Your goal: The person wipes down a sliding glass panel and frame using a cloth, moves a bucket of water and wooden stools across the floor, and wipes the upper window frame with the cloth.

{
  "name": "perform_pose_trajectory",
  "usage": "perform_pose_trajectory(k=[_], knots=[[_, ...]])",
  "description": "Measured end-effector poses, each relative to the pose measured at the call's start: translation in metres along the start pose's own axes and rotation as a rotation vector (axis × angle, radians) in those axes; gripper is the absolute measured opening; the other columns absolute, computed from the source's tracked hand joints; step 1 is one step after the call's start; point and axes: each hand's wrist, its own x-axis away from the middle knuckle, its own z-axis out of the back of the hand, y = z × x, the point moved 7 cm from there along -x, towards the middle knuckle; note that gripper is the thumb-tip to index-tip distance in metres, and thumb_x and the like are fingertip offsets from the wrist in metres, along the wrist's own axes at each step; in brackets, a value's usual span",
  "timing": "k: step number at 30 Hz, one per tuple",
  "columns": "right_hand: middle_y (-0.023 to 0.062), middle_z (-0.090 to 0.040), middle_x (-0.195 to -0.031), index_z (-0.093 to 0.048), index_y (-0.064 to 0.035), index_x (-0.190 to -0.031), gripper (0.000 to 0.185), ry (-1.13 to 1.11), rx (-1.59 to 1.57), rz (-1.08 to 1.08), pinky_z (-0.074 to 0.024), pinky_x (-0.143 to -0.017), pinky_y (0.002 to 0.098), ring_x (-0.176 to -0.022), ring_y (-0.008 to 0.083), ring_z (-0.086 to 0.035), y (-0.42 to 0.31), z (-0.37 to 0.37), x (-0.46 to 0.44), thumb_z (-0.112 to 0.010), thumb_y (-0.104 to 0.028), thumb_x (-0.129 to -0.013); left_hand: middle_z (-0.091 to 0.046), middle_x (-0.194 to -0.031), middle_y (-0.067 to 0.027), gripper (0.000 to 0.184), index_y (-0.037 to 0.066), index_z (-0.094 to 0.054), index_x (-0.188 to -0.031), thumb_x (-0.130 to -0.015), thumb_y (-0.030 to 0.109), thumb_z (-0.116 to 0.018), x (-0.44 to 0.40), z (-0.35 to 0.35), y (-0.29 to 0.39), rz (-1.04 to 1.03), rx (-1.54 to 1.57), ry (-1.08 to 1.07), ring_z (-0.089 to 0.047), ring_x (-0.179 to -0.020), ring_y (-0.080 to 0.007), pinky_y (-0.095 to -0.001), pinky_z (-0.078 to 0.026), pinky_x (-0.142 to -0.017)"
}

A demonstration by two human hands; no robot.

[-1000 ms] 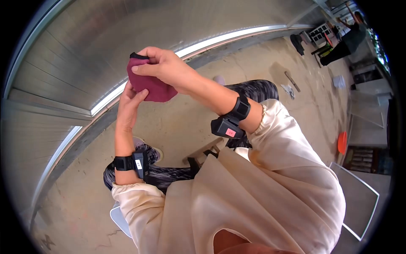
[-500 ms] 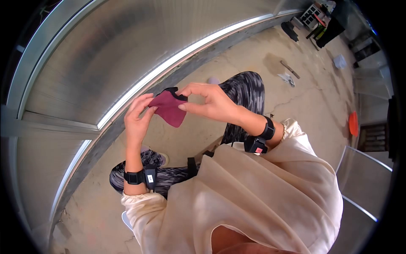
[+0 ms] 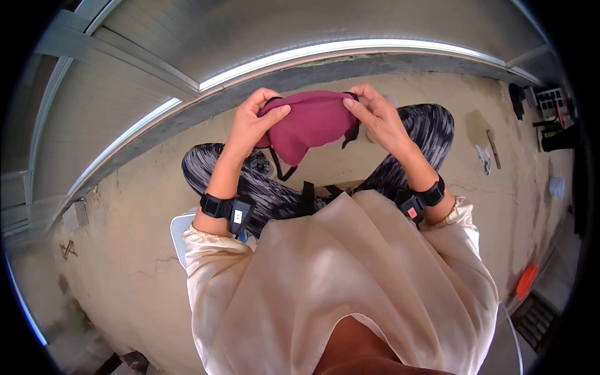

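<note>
Stretched between my hands is a maroon cloth mask with black straps. Its top edge runs nearly level, and a rounded lobe hangs at its lower left. My left hand is closed on its left end, thumb lying across the front. At the right end, my right hand pinches the cloth and a bit of black edging, thumb in front. A black strap loop dangles below the left part. The fingers behind the cloth are partly hidden.
My bent knees in patterned leggings flank the mask above a concrete floor. A low sill with translucent panels runs ahead. On the right lie a stick, a crumpled scrap, a white container and an orange basin.
The mask, bunched and narrower before, is now spread wide. My hands have moved apart and raised it toward level. The view has turned, so the surroundings are shifted.
</note>
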Motion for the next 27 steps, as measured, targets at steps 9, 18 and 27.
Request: perform_pose_trajectory(k=[9, 18, 27], knots=[[0.0069, -0.061, -0.106, -0.056, -0.002, -0.108, 0.025, 0.063, -0.927, -0.69, -0.0472, -0.084, 0.0285, -0.095, 0.0164, -0.058, 0.116, -0.027, 0.005, -0.049, -0.02, -0.093, -0.05, -0.127, -0.0132, 0.086, -0.002, -0.035, -0.134, -0.085, 0.069, -0.028, 0.03, -0.048, -0.118, 0.578, 0.562, -0.167, -0.052, -0.112, -0.0164, -0.0331, -0.046, -0.091], [0.0066, -0.056, -0.12, -0.048, -0.0013, -0.125, 0.04, 0.023, -1.1, -0.62, -0.0404, -0.095, 0.0297, -0.109, 0.0176, -0.054, 0.095, -0.01, 0.014, -0.05, -0.024, -0.092, -0.042, -0.135, -0.013, 0.079, 0.004, -0.036, -0.135, -0.086, 0.066, -0.032, 0.008, -0.042, -0.116, 0.433, 1.146, 0.023, -0.046, -0.12, -0.0249, -0.0405, -0.033, -0.104], [0.0065, -0.054, -0.108, -0.043, -0.008, -0.133, 0.053, 0.036, -0.236, -0.618, -0.0395, -0.063, 0.0185, -0.083, 0.0071, -0.051, 0.129, 0.023, 0.011, -0.06, -0.007, -0.083, -0.062, -0.104, -0.0058, 0.046, 0.003, -0.061, -0.109, -0.078, 0.035, -0.07, 0.009, -0.02, -0.132, 0.588, 0.278, 0.024, -0.057, -0.094, -0.0151, -0.0275, -0.04, -0.088]])
